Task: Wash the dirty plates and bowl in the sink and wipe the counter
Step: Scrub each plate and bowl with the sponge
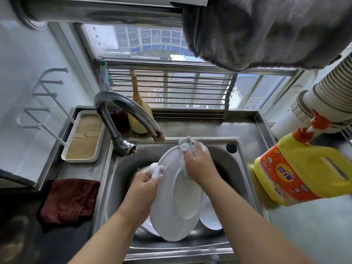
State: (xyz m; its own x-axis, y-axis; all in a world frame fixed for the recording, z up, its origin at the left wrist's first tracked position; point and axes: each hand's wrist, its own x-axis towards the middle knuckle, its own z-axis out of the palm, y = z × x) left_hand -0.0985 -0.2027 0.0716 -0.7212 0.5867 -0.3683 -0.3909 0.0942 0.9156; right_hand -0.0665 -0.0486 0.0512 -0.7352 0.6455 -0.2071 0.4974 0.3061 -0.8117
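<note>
A large white plate [177,206] stands tilted on edge over the steel sink [238,168]. My left hand [146,180], foamy at the fingertips, grips the plate's left rim. My right hand [198,162] holds a soapy green and white sponge [185,142] against the plate's upper rim. More white dishes lie in the basin beneath: one [210,216] shows at the right of the held plate and another's edge [148,226] at the lower left.
The curved faucet [123,111] arches over the sink's back left. A dark red cloth [70,201] lies on the left counter, near a white tray with a wooden base [85,138]. A yellow detergent jug [304,172] stands at the right.
</note>
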